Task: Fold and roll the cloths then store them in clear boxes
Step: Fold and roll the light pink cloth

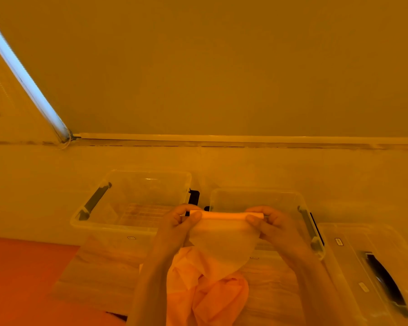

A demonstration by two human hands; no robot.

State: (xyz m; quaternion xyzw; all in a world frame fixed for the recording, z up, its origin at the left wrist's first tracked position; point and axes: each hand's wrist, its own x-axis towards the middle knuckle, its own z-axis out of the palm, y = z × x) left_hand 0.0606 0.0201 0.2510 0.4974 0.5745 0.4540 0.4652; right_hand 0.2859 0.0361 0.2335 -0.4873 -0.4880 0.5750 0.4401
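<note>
A pale cloth (223, 241) is held up in the air above the near middle of the bench (99, 274), its top edge rolled into a tight tube that spans between both hands. The left end of the roll is pinched by the left hand (178, 222), thumb in front and fingers curled over the top; the right end is pinched the same way by the right hand (269, 223). The unrolled part of the cloth hangs down between the wrists in a rounded flap. A crumpled heap of further cloths (205, 295) is seen under the forearms at the near edge of the bench, touched by the hanging flap or just behind it; which cannot be told. Two open clear boxes are set side by side toward the far edge: the left box (130, 203), with a dark handle on its left rim, and the right box (257, 198), partly hidden behind the roll and the right hand. A clear lid (353, 262) with a dark handle lies at the right edge of the bench, just beside the right box. A red surface (21, 278) is seen at the left of the bench. Everything is tinted orange by the lighting.
</note>
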